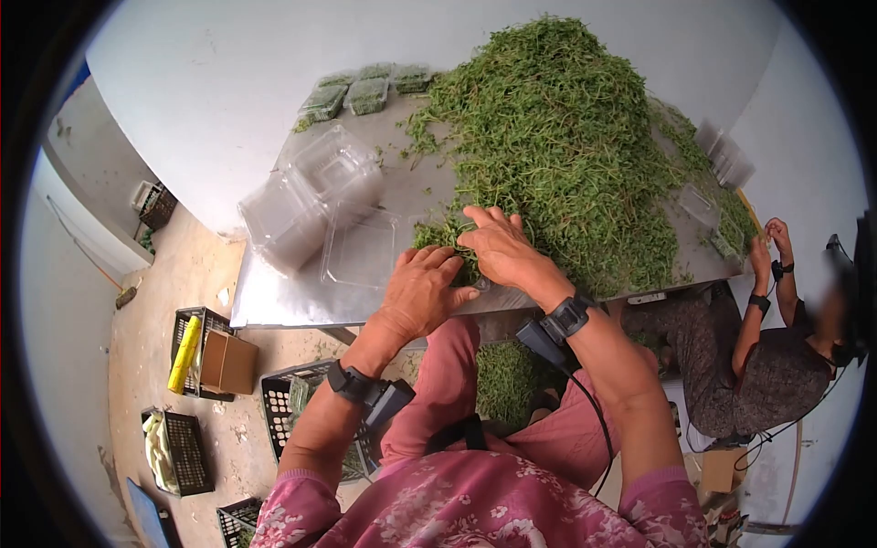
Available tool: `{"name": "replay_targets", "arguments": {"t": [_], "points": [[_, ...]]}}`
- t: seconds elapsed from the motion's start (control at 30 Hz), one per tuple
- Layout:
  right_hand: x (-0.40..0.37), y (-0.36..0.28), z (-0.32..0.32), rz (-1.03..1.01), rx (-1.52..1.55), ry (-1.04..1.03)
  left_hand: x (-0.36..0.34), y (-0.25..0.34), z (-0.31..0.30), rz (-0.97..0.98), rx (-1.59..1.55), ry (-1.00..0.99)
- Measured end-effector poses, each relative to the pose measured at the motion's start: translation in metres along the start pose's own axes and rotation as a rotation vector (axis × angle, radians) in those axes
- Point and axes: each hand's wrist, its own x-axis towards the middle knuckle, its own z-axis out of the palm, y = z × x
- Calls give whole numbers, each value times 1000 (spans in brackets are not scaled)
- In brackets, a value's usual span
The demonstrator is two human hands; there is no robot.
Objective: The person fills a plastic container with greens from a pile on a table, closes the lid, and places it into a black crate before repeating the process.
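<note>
Fingers (422,257) of the left hand (420,290) curl loosely at the near edge of the greens, thumb spread wide; those of the right hand (505,254) bend down over the same clump (429,234), slightly parted. Whether either grips any stems cannot be told, since the palms hide what lies beneath. The main heap of greens (557,137) fills the upper centre of the frame.

The step in hand looks like gathering or pressing a portion; the next move seems to call for both hands keeping the loose stems together.

A clear plastic lid (361,251) lies flat just left of the hands, beside stacked clear containers (285,217). Filled boxes (368,96) stand at upper left on the metal bench (274,304). Around it are pale walls (274,55) and a littered floor (137,320), with black crates (194,454) at lower left and a co-worker (767,393) at the right edge.
</note>
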Motion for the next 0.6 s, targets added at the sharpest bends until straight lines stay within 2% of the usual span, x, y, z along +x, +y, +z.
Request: {"name": "replay_targets", "arguments": {"t": [0.1, 0.2, 0.33, 0.43, 0.47, 0.57, 0.6], "points": [[2, 15, 17, -51, 69, 230, -2, -1, 1, 16, -22, 36], [8, 33, 6, -83, 188, 394, -4, -2, 4, 15, -20, 69], [3, 42, -9, 1, 362, 234, -4, -1, 6, 16, 9, 70], [-3, 46, 5, -91, 315, 173, -3, 0, 7, 13, 17, 61], [-4, 47, 18, -134, 297, 279, -3, 1, 5, 7, 8, 54], [-3, 33, -2, -13, 460, 80, -4, 6, 1, -3, 13, 55], [-2, 34, -1, -31, 441, 105, -4, 7, 1, -6, 19, 58]]}}
